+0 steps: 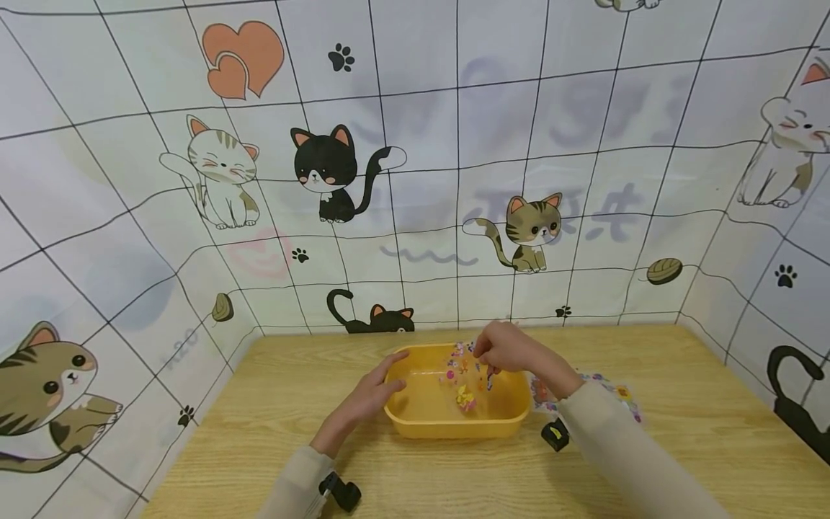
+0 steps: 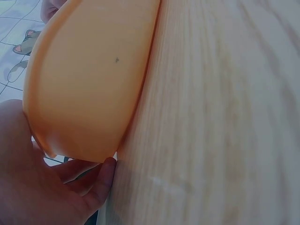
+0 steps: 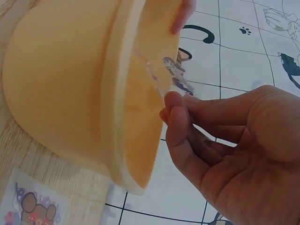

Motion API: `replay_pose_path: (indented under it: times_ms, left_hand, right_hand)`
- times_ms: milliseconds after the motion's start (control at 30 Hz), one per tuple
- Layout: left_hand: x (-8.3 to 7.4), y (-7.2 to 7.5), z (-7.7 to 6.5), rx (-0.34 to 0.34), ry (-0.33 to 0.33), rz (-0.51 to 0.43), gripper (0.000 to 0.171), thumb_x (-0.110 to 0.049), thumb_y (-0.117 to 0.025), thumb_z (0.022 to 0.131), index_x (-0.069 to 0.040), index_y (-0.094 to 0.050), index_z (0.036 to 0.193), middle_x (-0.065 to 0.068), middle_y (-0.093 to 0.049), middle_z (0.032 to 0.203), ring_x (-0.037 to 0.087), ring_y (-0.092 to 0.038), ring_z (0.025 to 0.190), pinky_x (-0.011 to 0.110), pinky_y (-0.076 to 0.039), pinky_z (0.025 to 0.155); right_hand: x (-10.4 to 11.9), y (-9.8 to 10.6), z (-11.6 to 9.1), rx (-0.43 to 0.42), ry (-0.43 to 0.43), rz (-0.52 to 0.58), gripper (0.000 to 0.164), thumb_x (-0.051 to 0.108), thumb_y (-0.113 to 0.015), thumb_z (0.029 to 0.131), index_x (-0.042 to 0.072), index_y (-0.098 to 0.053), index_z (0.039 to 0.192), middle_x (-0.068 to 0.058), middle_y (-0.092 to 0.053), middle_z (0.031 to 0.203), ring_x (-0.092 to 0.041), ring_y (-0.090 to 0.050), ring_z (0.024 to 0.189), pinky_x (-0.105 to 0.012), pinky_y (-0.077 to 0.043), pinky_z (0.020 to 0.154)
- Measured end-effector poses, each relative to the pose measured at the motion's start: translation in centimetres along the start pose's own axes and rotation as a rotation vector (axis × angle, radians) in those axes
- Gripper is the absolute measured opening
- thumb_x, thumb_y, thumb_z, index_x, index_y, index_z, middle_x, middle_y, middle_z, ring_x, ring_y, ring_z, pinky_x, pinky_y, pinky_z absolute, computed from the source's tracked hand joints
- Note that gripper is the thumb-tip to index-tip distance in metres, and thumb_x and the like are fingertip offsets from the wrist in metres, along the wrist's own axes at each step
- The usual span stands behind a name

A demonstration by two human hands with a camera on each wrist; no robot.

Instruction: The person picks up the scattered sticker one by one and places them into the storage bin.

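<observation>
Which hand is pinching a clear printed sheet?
The right hand: it pinches the clear printed sheet, whereas the left hand holds the yellow basin at one end.

My tub (image 1: 457,430) looks like smooth, slightly glossy plastic tbh, sticker sheet (image 3: 177,75) is shiny see-through film, tabletop (image 1: 259,411) is wood-grained, my sleeves (image 1: 622,440) matt cloth.

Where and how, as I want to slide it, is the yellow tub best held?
Probably by the left end of the tub, from the left, pinched inside and out: it stands upright, open-topped, with a lip jutting beyond its wall. The left hand is already there. The right end suits less: the right hand pinches a clear printed sheet there.
</observation>
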State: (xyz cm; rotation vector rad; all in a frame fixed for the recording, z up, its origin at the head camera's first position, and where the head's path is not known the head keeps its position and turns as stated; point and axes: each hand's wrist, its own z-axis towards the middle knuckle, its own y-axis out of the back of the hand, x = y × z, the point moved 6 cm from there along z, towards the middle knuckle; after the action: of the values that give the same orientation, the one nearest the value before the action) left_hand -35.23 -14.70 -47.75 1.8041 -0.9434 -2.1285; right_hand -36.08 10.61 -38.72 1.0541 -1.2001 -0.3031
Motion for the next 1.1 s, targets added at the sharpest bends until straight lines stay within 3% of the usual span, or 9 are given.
replay_pose_path:
  times_ms: [500,667,867,1100]
  left_hand:
    - [-0.1,0.0,0.0,-0.004,0.001,-0.008,0.055,-0.022,-0.052,0.104,-0.022,-0.041,0.158,0.012,-0.034,0.168,0.041,-0.029,0.155,0.064,-0.027,0.122]
    - [0.0,0.0,-0.1,-0.001,0.004,-0.015,0.055,-0.022,-0.052,0.104,-0.023,-0.041,0.158,0.012,-0.034,0.168,0.041,-0.029,0.156,0.065,-0.027,0.122]
    - [0.1,0.1,-0.1,-0.007,0.003,-0.015,0.055,-0.022,-0.052,0.104,-0.023,-0.041,0.158,0.012,-0.034,0.168,0.041,-0.028,0.156,0.065,-0.026,0.122]
    - [0.0,0.1,0.0,-0.004,-0.009,-0.009,0.055,-0.021,-0.051,0.104,-0.02,-0.041,0.158,0.013,-0.033,0.168,0.041,-0.028,0.156,0.065,-0.026,0.122]
  right_hand:
    - [-1.2,-1.1,1.2,0.105,-0.156,0.016,0.021,-0.008,-0.06,0.094,-0.007,-0.075,0.109,-0.02,-0.075,0.109,-0.021,-0.074,0.062,-0.035,-0.063,0.064]
    - [-1.3,-1.8,1.6,0.136,-0.183,-0.005,0.019,-0.009,-0.062,0.091,-0.006,-0.077,0.103,-0.016,-0.077,0.097,-0.023,-0.074,0.061,-0.035,-0.062,0.062]
    - [-0.9,-2.4,2.3,0.129,-0.152,-0.084,0.024,-0.015,-0.056,0.083,-0.005,-0.077,0.082,-0.015,-0.073,0.072,-0.022,-0.069,0.052,-0.035,-0.061,0.056]
    - [-1.4,-3.4,2.7,0.161,-0.26,-0.092,0.021,-0.013,-0.059,0.088,-0.002,-0.077,0.092,-0.011,-0.072,0.078,-0.019,-0.072,0.057,-0.034,-0.062,0.061]
